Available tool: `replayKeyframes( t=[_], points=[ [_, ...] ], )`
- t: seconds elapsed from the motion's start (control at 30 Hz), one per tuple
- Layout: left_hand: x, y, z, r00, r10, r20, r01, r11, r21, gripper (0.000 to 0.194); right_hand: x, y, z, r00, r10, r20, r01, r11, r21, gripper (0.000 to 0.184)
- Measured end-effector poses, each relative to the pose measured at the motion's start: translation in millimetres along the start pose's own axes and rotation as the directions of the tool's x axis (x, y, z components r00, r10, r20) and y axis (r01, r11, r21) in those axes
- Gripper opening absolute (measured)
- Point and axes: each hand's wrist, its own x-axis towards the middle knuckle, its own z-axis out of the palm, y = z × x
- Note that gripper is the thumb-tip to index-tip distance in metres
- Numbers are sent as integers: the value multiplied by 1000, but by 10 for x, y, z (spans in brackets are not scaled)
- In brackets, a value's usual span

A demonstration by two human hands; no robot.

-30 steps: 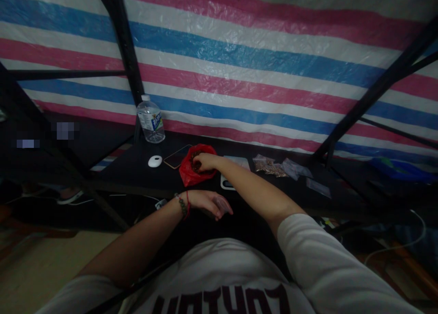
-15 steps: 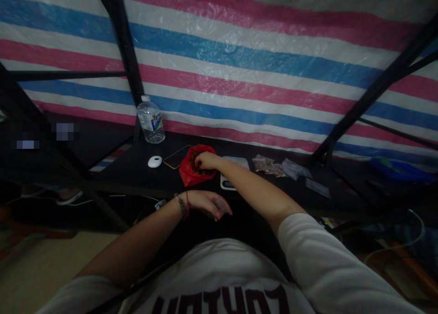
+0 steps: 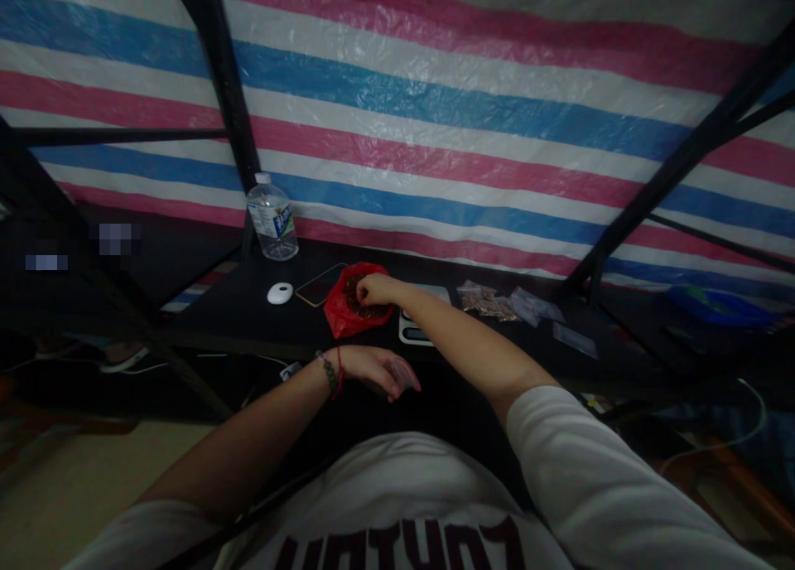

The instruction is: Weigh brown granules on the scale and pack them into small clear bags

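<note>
Right hand: the right hand point(image 3: 374, 289) is reaching across the dark table point(image 3: 248, 321) and dipping into the red bag point(image 3: 348, 309); the fingers are curling down into its small brown contents, but whether they are pinching anything cannot be told.
Left hand: the left hand point(image 3: 378, 371) is hovering near the table's front edge, palm turned down and fingers loosely bent around a small clear packet point(image 3: 401, 374) that is only dimly showing.
Red bag, position: it is lying mid-table, between the phone point(image 3: 320, 283) and the scale point(image 3: 419, 326), touching or just beside each.
Red bag, axis: its long axis is running from the front edge toward the back, with the open mouth facing up and back, under the right hand.
Edges and room: the striped tarp point(image 3: 435, 123) is closing the table's far side; a black post point(image 3: 224, 98) is standing at the back left, behind the water bottle point(image 3: 272, 219); bare tabletop is lying open in front of the white puck point(image 3: 280, 292).
Counts: one bottle, one phone, one puck, one red bag, one scale; several small packets point(image 3: 515, 306) are lying right of the scale, too dim to count exactly.
</note>
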Motion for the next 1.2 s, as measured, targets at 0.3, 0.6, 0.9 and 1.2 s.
replayKeyframes(
  t=[0.3, 0.6, 0.9, 1.2],
  points=[
    [-1, 3, -2, 1000, -22, 7, 22, 1000, 0, 49, 4, 4, 72, 992, -47, 114, 49, 999, -14, 39],
    [-8, -27, -14, 1000, -19, 22, 19, 999, 32, 50, 32, 19, 117, 998, -61, 26, 63, 996, -63, 36],
    [-6, -40, -19, 1000, -29, 8, 29, 1000, 6, 50, -70, 29, -7, 997, -32, -69, 34, 999, 20, 28],
    [-16, -27, -9, 999, -45, -3, 45, 999, 8, 47, -481, 450, -401, 980, 55, -189, -25, 987, 156, 21]
  ],
)
